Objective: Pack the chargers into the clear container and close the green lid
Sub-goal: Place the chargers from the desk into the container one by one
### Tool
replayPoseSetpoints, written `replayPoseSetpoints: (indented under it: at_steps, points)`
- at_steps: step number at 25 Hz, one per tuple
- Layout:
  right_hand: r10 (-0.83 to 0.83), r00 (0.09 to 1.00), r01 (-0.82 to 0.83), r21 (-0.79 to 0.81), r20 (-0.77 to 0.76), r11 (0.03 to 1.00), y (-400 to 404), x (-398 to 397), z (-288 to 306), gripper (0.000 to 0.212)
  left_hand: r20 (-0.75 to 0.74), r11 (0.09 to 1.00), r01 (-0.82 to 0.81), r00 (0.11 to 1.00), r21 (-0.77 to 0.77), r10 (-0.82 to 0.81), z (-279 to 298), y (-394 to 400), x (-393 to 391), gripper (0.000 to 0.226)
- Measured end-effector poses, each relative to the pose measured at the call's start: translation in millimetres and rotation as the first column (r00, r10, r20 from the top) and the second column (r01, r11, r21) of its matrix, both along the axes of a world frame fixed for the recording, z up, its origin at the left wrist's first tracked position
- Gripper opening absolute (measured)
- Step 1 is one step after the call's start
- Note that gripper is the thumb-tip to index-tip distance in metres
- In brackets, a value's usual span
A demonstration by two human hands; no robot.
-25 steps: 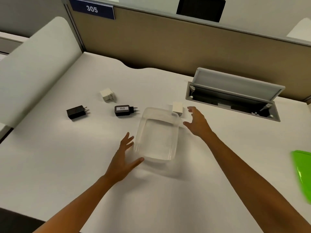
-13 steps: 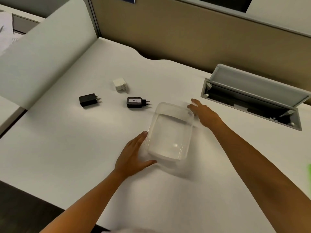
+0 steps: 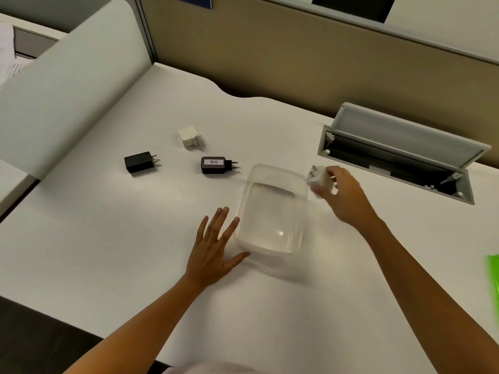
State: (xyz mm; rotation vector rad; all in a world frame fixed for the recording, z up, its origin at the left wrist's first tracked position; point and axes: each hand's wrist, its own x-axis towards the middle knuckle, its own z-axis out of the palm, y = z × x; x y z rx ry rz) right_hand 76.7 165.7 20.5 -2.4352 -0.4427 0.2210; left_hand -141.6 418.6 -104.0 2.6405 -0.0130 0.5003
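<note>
A white desk (image 3: pixel 108 252) fills the view, and the clear container (image 3: pixel 272 211) sits open and empty near its middle. Half a second ago the right hand (image 3: pixel 343 195) was flat on a white charger (image 3: pixel 320 178) behind the container; now it grips that charger, raised just beside the far right rim — the first pick is made, the drop comes next. The left hand (image 3: pixel 216 247) lies open, fingers spread, just beside the container's left wall. Two black chargers and another white one wait left of the container — the green lid (image 3: pixel 494 276) lies far right.
</note>
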Motion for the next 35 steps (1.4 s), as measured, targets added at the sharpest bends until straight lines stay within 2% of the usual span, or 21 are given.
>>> replayPoseSetpoints:
  at_steps: [2, 4, 7, 12, 16, 19, 21, 23, 25, 27, 31, 35]
  points:
    - [0.194, 0.978, -0.195, -0.003, -0.073, 0.981, 22.8, -34.9, 14.6, 0.053, 0.013, 0.999, 0.007, 1.000, 0.036, -0.007, -1.4, 0.5, -1.2, 0.085]
    - [0.293, 0.942, -0.320, -0.164, -0.165, 0.933, 45.3, -67.3, 12.8, 0.057, 0.005, 0.998, 0.002, 1.000, 0.064, -0.002, -2.3, 0.6, -0.8, 0.078]
    - [0.344, 0.913, -0.407, -0.421, -0.220, 0.810, 72.1, -94.0, -7.3, 0.055, -0.008, 0.997, -0.021, 1.000, 0.078, 0.022, -2.5, -0.1, 0.8, 0.073]
    - [0.302, 0.896, -0.434, -0.497, -0.325, 0.751, 84.5, -96.5, -22.9, 0.057, -0.009, 0.996, -0.026, 1.000, 0.091, 0.027, 0.7, -0.7, 1.7, 0.067]
    - [0.288, 0.865, -0.464, -0.435, -0.412, 0.772, 83.4, -92.1, -24.7, 0.048, -0.024, 0.996, -0.027, 0.999, 0.087, 0.029, 3.5, -2.4, 1.9, 0.065]
    - [0.250, 0.879, -0.414, -0.391, -0.406, 0.822, 80.6, -92.9, -22.5, 0.041, -0.035, 0.997, -0.022, 0.999, 0.077, 0.025, 5.4, -2.4, 1.1, 0.066]
    - [0.209, 0.920, -0.315, -0.307, -0.332, 0.898, 74.4, -92.6, -17.4, 0.039, -0.040, 0.999, -0.020, 0.999, 0.051, 0.022, 6.7, -2.1, 0.3, 0.068]
    - [0.147, 0.963, -0.185, -0.157, -0.224, 0.970, 64.7, -88.6, -12.0, 0.034, -0.058, 1.000, -0.014, 0.998, 0.000, 0.014, 8.1, -1.6, -0.5, 0.075]
    - [0.061, 0.986, -0.062, 0.000, -0.156, 0.998, 55.3, -83.0, -9.1, 0.027, -0.066, 0.999, 0.002, 0.998, -0.052, -0.005, 7.9, -1.4, -2.2, 0.082]
    - [0.008, 0.993, 0.003, 0.087, -0.122, 0.996, 53.4, -77.3, -7.0, 0.023, -0.070, 0.996, 0.001, 0.998, -0.091, -0.007, 7.5, -0.5, -3.0, 0.086]
    - [0.134, 0.990, -0.128, 0.120, -0.043, 0.984, 88.2, -54.6, 4.7, 0.021, -0.135, 0.990, -0.057, 0.990, -0.126, 0.040, 8.9, 2.4, -0.3, 0.094]
    - [0.324, 0.946, -0.324, -0.027, 0.020, 0.946, 156.6, -17.9, 10.7, 0.026, -0.170, 0.972, -0.099, 0.983, -0.214, 0.062, 9.7, 3.6, 0.6, 0.094]
